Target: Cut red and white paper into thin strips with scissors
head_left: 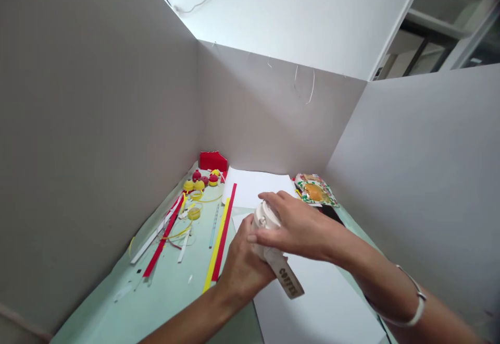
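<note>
Held up and wrapped by the curled left hand (242, 263): a white cup (259, 250), mostly hidden behind fingers and thumb. Clasped over its lid (267, 217), thumb on the near side and fingers around the far side: the right hand (297, 224). Cannot tell whether the lid sits fully closed, nor make out the base of the cup. Hanging just right of the left hand, a pale strap (288, 276) lettered COFFEE. Below both hands, a near sheet (318, 302) of white, partly covered and cut off by the bottom of the view; beyond the hands, a far sheet (258, 182). Half hidden behind the right forearm, a dark object (332, 212) too covered to name, and past it a packet (315, 192). Just left of the left hand, a red strip (224, 240) beside a yellow strip (217, 245); farther left, a yellow roll (194, 213) amid tangled scraps, hard to separate. Open room on the green tabletop (156, 307) to the near left of the left hand, bounded farther out by a left wall (97, 125); well right of the right hand, a right wall (429, 177).
</note>
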